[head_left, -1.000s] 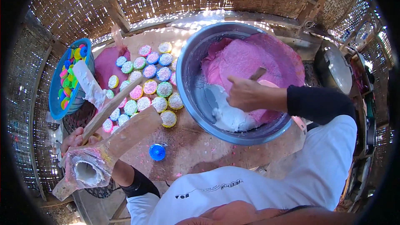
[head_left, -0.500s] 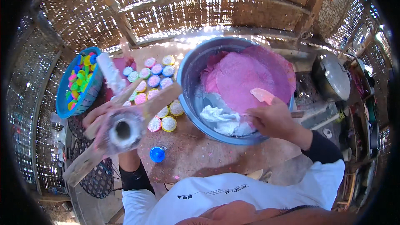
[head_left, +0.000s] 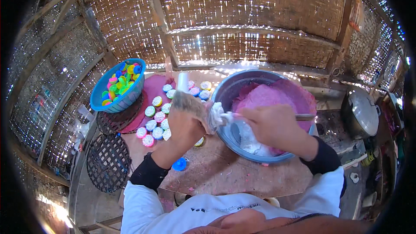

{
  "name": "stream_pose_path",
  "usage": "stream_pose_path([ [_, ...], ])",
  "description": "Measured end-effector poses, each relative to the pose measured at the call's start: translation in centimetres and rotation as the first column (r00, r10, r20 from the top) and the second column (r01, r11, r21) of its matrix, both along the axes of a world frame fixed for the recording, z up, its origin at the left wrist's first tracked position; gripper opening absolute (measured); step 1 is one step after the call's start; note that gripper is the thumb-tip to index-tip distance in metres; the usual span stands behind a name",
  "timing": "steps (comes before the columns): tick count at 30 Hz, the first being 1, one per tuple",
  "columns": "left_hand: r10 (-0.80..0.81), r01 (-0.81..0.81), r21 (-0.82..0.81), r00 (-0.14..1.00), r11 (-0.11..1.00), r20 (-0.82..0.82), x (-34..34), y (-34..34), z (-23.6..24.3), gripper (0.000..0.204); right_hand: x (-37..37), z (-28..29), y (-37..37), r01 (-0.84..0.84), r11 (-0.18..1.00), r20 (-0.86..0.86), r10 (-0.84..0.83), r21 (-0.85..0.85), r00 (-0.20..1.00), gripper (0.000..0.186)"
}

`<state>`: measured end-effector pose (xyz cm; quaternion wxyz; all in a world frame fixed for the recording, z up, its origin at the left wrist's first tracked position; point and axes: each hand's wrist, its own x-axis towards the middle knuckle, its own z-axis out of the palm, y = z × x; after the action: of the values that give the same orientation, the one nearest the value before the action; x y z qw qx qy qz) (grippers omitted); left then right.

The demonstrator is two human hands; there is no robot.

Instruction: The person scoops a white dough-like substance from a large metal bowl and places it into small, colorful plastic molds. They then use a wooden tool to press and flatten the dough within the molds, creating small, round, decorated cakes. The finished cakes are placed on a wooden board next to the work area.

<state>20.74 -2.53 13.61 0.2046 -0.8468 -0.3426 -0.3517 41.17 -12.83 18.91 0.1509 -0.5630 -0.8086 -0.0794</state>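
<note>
My left hand (head_left: 184, 125) is closed around a wooden-handled press with a white tube (head_left: 183, 80); its wooden bar (head_left: 190, 103) shows above my fingers. At the press's mouth, beside the basin's left rim, sits a lump of soft white dough (head_left: 216, 115). My right hand (head_left: 277, 125) is closed and reaches over the basin (head_left: 225, 141) to that lump, with a pale scraper (head_left: 232, 117) partly hidden and blurred in its fingers. Inside the grey-blue basin lie pink dough (head_left: 266, 97) and more white dough (head_left: 253, 141).
Several small colourful cups topped with white (head_left: 148, 140) stand left of the basin. A blue basket (head_left: 97, 95) of bright cups is at the far left, near a dark woven mat (head_left: 108, 162). One blue cup (head_left: 179, 164) sits nearer me. A lidded metal pot (head_left: 362, 112) stands right.
My right hand has moved left from over the pink dough, bringing white dough to the press's mouth. The press has tilted and come right, close to the basin. The view has shifted too.
</note>
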Motion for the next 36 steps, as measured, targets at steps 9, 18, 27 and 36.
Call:
stream_pose_path([
  [9, 0.142, -0.141, 0.018, 0.988, 0.99, -0.059, -3.7, 1.5, 0.9, 0.036, -4.8, -3.7, -2.2, -0.02, 0.927, 0.087, -0.014, 0.376, 0.996, 0.03],
  [18, -0.135, -0.016, 0.223, 0.752, 0.975, 0.646, -4.8, 2.2, 0.3, 0.039, -5.7, -6.2, -1.6, 0.178, 0.889, -0.487, 0.057, 0.422, 0.872, 0.026],
  [27, -0.215, 0.351, 0.052, 0.443, 0.935, 0.871, -3.7, 4.7, -2.0, 0.025, -11.5, -8.8, -0.1, 0.267, 0.909, -0.617, -0.014, 0.319, 0.787, 0.023],
  [36, -0.191, 0.22, 0.046, 0.704, 0.974, 0.684, -10.2, 6.7, -0.4, 0.038, -10.2, -6.9, -4.3, 0.141, 0.983, -0.733, -0.008, 0.121, 0.681, 0.021],
])
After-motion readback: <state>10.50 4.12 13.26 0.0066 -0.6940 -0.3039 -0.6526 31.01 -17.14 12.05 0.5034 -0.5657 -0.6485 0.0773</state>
